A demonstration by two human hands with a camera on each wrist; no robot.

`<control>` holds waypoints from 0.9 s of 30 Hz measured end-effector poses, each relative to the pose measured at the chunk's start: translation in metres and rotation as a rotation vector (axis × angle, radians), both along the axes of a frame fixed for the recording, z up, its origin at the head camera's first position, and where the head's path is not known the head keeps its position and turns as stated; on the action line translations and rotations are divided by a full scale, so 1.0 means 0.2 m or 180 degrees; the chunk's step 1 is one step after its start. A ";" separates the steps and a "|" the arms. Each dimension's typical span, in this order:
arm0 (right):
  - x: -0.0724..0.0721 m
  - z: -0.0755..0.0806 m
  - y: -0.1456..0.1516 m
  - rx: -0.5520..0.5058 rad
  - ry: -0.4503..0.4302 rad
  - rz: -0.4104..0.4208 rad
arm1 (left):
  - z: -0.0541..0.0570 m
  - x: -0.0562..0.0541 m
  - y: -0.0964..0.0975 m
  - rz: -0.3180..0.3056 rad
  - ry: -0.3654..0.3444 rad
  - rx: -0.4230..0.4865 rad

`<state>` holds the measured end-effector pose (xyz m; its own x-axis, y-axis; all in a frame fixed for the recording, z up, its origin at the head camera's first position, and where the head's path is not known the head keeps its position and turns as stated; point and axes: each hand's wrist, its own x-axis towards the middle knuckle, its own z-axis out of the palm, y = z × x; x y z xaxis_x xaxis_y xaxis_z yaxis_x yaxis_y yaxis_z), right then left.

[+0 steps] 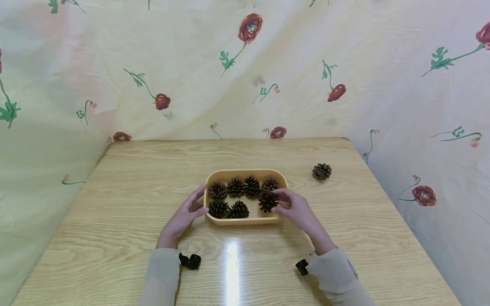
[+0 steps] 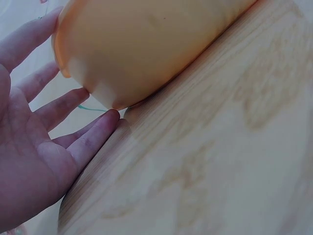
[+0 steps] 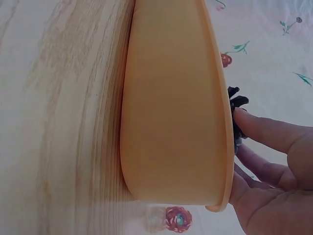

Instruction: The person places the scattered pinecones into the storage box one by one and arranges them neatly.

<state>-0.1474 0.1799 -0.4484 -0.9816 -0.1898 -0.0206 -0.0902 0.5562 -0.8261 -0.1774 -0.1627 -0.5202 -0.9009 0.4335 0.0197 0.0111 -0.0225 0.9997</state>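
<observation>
A yellow plastic tray (image 1: 245, 221) stands on the table, with several brown pine cones (image 1: 252, 187) lying inside along its back and front left. At its left end my left hand (image 1: 187, 212) rests with spread fingers; in the left wrist view, fingertips touch the tray's outer wall (image 2: 142, 49). My right hand (image 1: 298, 208) pinches another pine cone (image 1: 267, 201) over the tray's right end. From the right wrist, part of that cone (image 3: 237, 103) shows beyond the rim between thumb and fingers. The tray wall hides its lower side.
One loose pine cone (image 1: 322, 171) lies on the wooden table (image 1: 134, 178), behind and to the right of the tray. A flowered cloth (image 1: 199, 85) hangs behind the table and along its sides. Black wrist straps show at both sleeves.
</observation>
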 end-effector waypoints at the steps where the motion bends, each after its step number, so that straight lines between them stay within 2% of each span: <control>1: -0.01 0.00 0.00 0.0016 0.0011 0.0040 | 0.00 0.00 0.00 0.0002 0.0000 0.0002; 8: -0.03 0.00 -0.03 0.0066 -0.0054 0.0241 | 0.00 0.00 0.00 0.0006 0.0019 -0.0016; 18: -0.09 0.01 -0.06 0.0347 -0.0162 0.0504 | -0.01 -0.01 0.01 -0.0008 0.0047 -0.0027; 27: -0.11 0.01 -0.11 0.0560 -0.0220 0.0617 | -0.01 -0.01 0.01 -0.0006 0.0014 -0.0034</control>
<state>-0.1702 0.1572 -0.4460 -0.9223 -0.3618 -0.1355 -0.1560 0.6696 -0.7261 -0.1796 -0.1612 -0.5216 -0.9000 0.4354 0.0189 0.0153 -0.0117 0.9998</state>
